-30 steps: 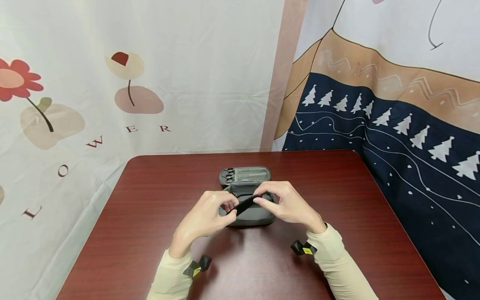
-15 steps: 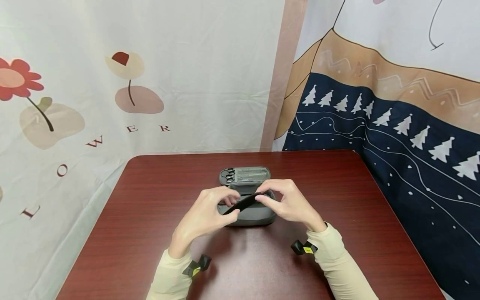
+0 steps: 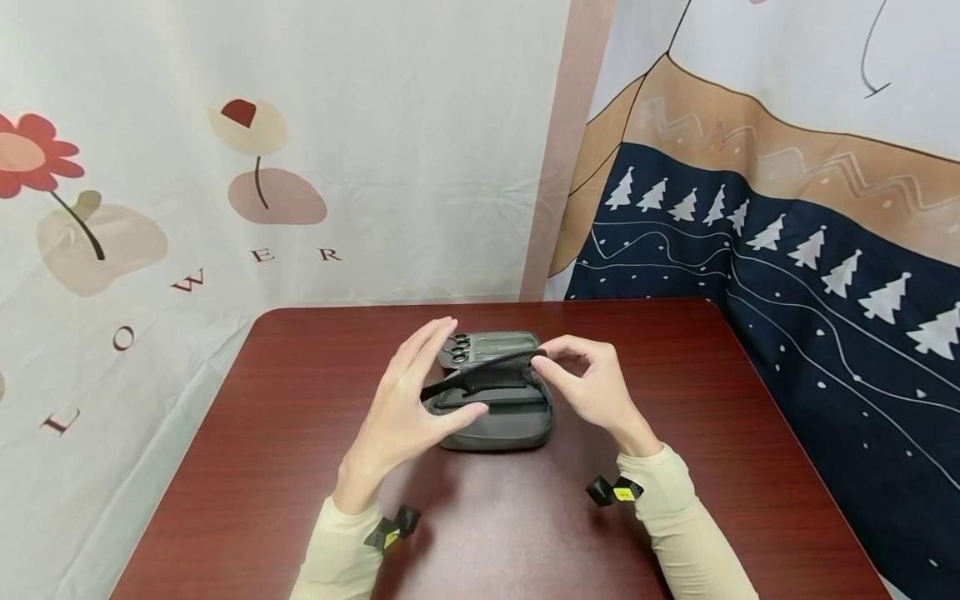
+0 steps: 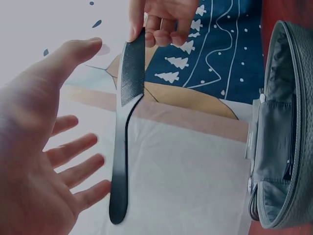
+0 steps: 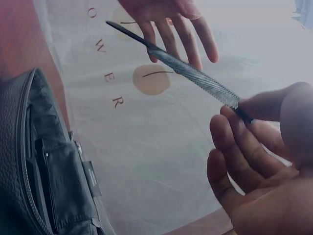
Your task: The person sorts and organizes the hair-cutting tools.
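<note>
A black comb with a long handle is pinched at its toothed end by my right hand, between thumb and fingers. Its handle points toward my left hand, whose fingers are spread and straight beside it, holding nothing. In the right wrist view the comb slants above the case, teeth downward. Below the comb lies an unzipped grey case, with dark items inside that I cannot make out. The case's raised lid holds scissors and other slim tools behind a clear panel.
The case stands toward the back of a reddish-brown wooden table. A pale printed curtain hangs behind it, and a dark blue tree-patterned cloth hangs at the right.
The comb has been raised above the case in my right hand, which moved up and slightly right. My left fingers, earlier at the comb, have opened and spread upward.
</note>
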The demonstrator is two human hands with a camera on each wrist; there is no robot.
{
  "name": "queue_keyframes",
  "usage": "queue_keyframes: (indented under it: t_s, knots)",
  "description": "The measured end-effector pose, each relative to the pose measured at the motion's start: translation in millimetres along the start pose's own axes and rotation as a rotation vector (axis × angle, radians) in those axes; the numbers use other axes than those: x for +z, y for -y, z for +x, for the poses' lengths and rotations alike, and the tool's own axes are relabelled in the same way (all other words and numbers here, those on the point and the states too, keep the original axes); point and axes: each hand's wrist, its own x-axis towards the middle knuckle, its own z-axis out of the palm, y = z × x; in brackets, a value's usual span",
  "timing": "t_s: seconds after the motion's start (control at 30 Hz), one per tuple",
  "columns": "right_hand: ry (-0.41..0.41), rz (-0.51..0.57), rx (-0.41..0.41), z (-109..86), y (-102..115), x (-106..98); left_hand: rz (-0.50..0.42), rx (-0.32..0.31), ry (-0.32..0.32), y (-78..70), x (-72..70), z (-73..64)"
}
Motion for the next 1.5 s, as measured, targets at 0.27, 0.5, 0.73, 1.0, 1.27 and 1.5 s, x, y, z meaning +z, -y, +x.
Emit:
queue_keyframes:
  t_s: [0.27, 0.5, 0.73, 1.0, 1.27, 1.5]
  knots:
    - [-0.046, 0.133, 0.174, 4.1, 0.3, -1.8, 0.128, 0.131, -0.079, 9.0, 2.9, 4.8]
    - [-0.062, 0.179, 0.236, 3.2, 2.2, -1.2, 0.219, 0.205, -0.114, 15.3, 9.3, 4.8]
    - [-0.067, 0.186, 0.243, 3.0, 3.2, -2.3, 0.274, 0.227, -0.185, 17.4, 9.4, 3.0]
    - [-0.087, 0.190, 0.239, 4.1, 3.6, -3.9, 0.295, 0.232, -0.198, 20.3, 7.7, 2.1]
    - [-0.068, 0.186, 0.237, 4.1, 4.5, -3.9, 0.276, 0.229, -0.186, 21.4, 5.3, 1.0]
    - [-0.058, 0.200, 0.243, 3.5, 3.6, -3.2, 0.254, 0.228, -0.172, 22.3, 4.7, -0.3]
